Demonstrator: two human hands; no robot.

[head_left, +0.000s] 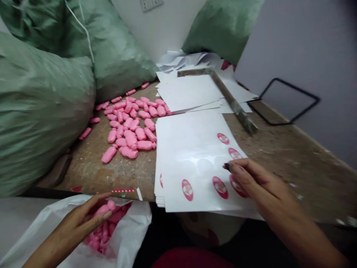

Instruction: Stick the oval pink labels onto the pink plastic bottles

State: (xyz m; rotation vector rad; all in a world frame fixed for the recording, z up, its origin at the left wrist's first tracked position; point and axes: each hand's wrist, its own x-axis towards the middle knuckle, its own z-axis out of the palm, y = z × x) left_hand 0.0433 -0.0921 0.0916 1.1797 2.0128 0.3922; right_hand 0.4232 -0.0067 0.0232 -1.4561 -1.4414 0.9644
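Over the mouth of a white plastic bag (pixel 139 219), my left hand (pixel 83 216) has a pink bottle-shaped piece (pixel 111 205) between thumb and fingers. More pink pieces (pixel 96 238) fill the bag below it. My right hand (pixel 251 178) pinches a small dark pointed tool (pixel 227 166), most of it hidden by the fingers. That hand is above a white sticker sheet (pixel 192 149) on top of a stack. Several oval pink labels (pixel 187 190) remain on the sheet, near its lower and right edges.
Many pink pieces (pixel 131 137) lie loose on the worn wooden table (pixel 89 171). Large green sacks (pixel 44 111) stand at the left and back. Behind the stack, an L-shaped bar (pixel 231 98) rests on loose white sheets (pixel 189 89). A black wire frame (pixel 290 87) leans at the right.
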